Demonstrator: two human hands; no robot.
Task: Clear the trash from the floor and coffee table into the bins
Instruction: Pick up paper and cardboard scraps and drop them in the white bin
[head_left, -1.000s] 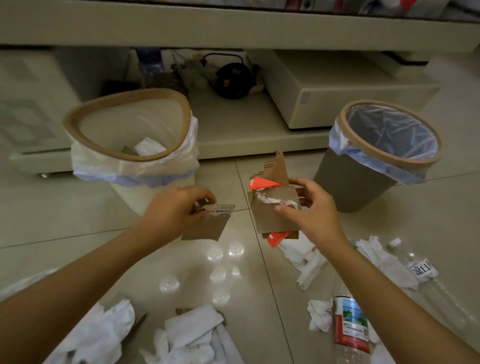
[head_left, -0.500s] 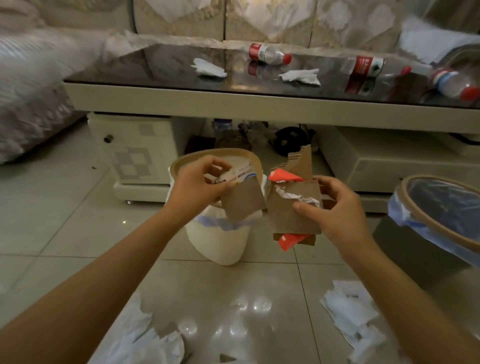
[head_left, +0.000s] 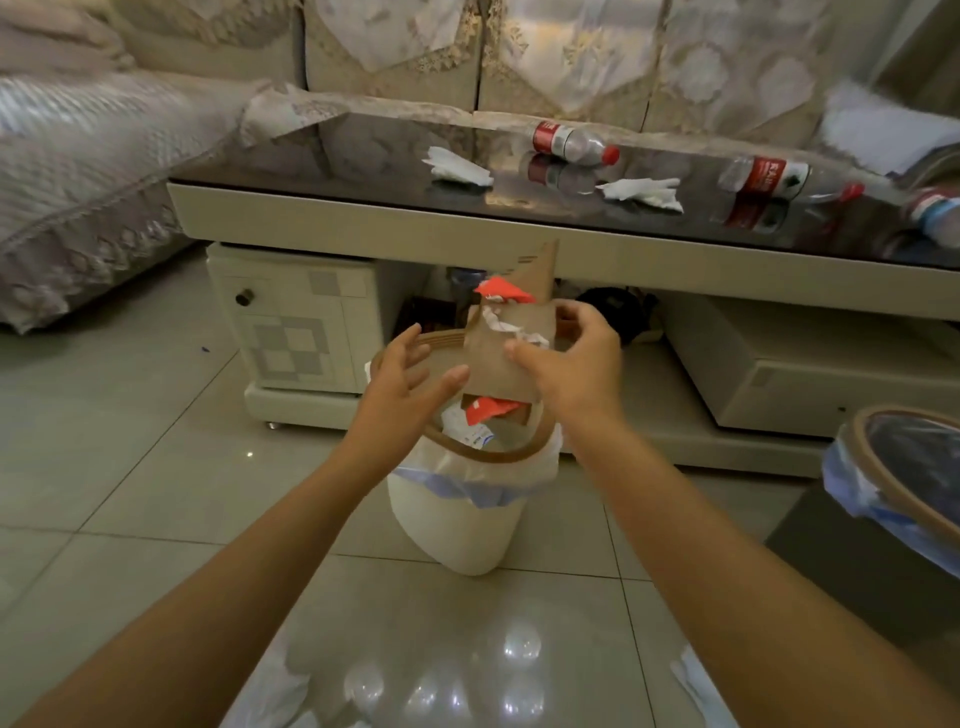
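Reaching out over the white bin (head_left: 457, 525), both arms are stretched fwd, forearms bare. R hand (head_left: 574, 371) pinches a wad of torn cardboard (head_left: 506, 343) w/ red scraps, thumb in front, fingers curled behind, holding it right above the bin's mouth. L hand (head_left: 402, 384) is beside it, fingers spread & relaxed, holding nothing, thumb tip just at the cardboard's lower edge. Inside the bin: paper scraps, some w/ blue print, too small to read. Second bin (head_left: 893, 488), blue liner, sits at far right, well apart. On the table (head_left: 363, 218): two tissues (head_left: 457, 166), plus bottles (head_left: 571, 141) lying on their sides w/ red labels & caps; white lettering on the labels, not legible. More tissue on the floor (head_left: 130, 426) near the bottom edge.
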